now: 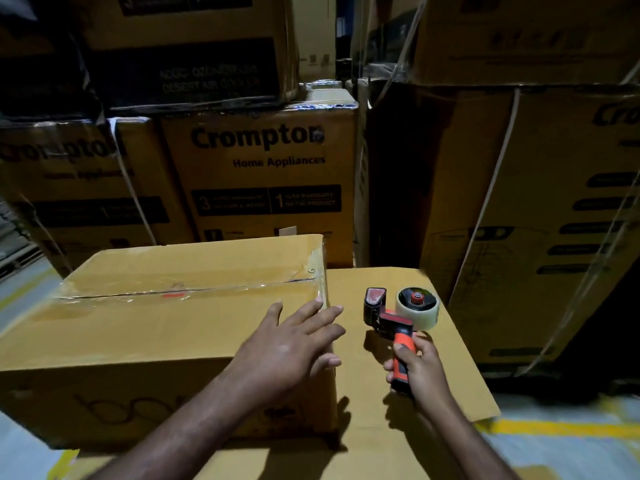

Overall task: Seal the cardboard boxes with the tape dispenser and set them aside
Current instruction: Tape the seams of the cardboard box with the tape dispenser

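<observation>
A brown cardboard box point(138, 327) lies in front of me, with clear tape running along its top seam and down its right end. My left hand point(291, 344) spreads straight fingers over the box's near right corner, at or just above the surface. My right hand point(417, 367) grips the orange handle of the tape dispenser point(398, 315), which carries a roll of clear tape on its right side. The dispenser is held upright to the right of the box, over a flat cardboard sheet point(446, 341).
Tall stacks of printed appliance cartons point(263, 174) stand close behind the box and another stack point(540, 216) rises at the right, strapped with white bands. Grey floor with a yellow line point(561, 429) shows at the lower right.
</observation>
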The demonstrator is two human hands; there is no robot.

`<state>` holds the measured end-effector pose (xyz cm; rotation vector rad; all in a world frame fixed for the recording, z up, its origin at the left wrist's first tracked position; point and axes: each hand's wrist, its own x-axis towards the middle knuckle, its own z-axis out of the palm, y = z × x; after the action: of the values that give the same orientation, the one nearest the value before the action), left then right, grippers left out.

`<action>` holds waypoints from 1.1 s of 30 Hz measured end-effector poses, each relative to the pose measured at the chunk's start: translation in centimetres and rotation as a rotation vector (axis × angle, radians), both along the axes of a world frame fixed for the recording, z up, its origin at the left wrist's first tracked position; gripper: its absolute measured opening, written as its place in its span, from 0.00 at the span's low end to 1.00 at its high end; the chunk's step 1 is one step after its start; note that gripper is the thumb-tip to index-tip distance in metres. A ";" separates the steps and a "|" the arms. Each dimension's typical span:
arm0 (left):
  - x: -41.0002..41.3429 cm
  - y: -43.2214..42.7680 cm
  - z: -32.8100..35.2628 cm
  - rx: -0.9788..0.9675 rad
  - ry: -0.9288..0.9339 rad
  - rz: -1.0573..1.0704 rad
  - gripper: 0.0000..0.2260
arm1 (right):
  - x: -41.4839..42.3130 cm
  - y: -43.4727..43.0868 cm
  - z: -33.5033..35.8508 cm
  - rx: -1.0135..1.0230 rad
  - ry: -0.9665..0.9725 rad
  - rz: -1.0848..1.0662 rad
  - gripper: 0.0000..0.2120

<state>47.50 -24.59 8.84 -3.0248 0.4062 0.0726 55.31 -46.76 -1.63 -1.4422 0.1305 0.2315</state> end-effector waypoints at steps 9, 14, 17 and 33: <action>0.2 4.0 0.7 -0.116 0.156 -0.043 0.28 | 2.3 6.5 -5.8 -0.155 0.117 0.008 0.13; 2.7 6.4 4.0 -0.373 0.331 -0.092 0.22 | 2.6 6.6 -5.7 -0.730 0.033 0.054 0.13; 5.4 7.4 5.7 -0.452 0.183 0.015 0.19 | 3.3 6.4 -3.7 -1.203 0.040 0.251 0.19; 24.8 10.0 -0.4 -0.371 -0.040 0.209 0.25 | 2.5 15.4 8.0 -0.783 -0.344 -0.165 0.13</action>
<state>72.33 -14.57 8.44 -3.4180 0.1065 -0.0560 57.80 -31.38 6.40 -2.2116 0.0568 -0.2371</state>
